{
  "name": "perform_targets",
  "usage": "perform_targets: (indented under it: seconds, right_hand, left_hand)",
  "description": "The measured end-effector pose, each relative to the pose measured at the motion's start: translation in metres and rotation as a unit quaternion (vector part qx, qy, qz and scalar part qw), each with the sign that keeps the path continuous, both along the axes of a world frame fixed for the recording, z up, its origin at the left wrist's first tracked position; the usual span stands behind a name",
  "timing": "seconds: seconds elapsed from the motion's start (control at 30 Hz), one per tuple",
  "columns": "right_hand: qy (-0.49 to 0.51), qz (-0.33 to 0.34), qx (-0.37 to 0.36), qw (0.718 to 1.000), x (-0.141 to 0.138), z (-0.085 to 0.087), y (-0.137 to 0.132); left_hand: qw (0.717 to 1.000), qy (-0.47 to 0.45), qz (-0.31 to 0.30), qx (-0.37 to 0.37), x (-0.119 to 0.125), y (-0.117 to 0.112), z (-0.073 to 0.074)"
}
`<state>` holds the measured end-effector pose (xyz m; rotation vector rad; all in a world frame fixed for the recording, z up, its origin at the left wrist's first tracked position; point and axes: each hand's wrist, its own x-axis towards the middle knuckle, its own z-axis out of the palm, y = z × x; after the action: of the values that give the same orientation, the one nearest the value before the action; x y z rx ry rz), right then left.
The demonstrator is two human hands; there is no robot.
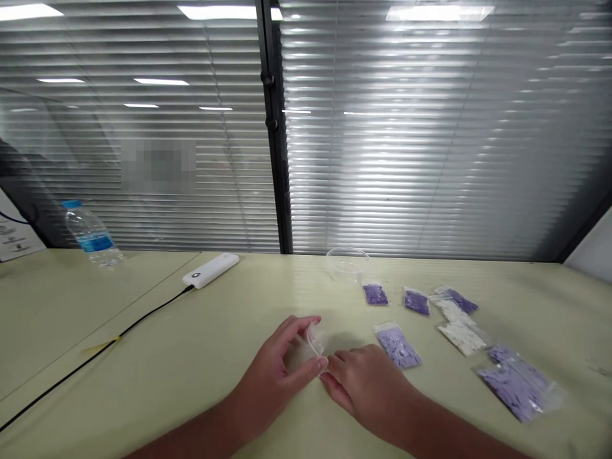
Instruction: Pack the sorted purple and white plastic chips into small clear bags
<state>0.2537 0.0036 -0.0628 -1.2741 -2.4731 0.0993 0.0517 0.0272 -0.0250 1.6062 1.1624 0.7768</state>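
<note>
My left hand pinches a small clear plastic bag between thumb and forefinger, just above the pale green table. My right hand lies knuckles-up beside it, fingertips touching the bag's lower edge and curled under. Whether the bag holds anything I cannot make out. A small bag of light purple pieces lies just right of my right hand.
More small bags lie to the right: dark purple ones, white ones, larger light purple ones. A clear round dish stands at the back. A white power bank with black cable and a water bottle sit left.
</note>
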Motion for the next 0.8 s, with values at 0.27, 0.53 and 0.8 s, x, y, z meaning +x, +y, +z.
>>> perform_targets:
  seconds: [0.27, 0.53, 0.8]
  right_hand:
    - [0.124, -0.046, -0.072, 0.989, 0.006, 0.001, 0.005]
    - [0.425, -0.019, -0.187, 0.885, 0.007, 0.029, 0.002]
    - [0.429, 0.059, -0.147, 0.889, -0.001, 0.046, -0.014]
  left_hand:
    - [0.998, -0.003, -0.060, -0.008, -0.001, -0.001, 0.003]
    - [0.976, -0.068, -0.185, -0.088, 0.001, -0.008, 0.026]
    - [0.931, -0.171, -0.235, -0.220, 0.006, -0.021, 0.004]
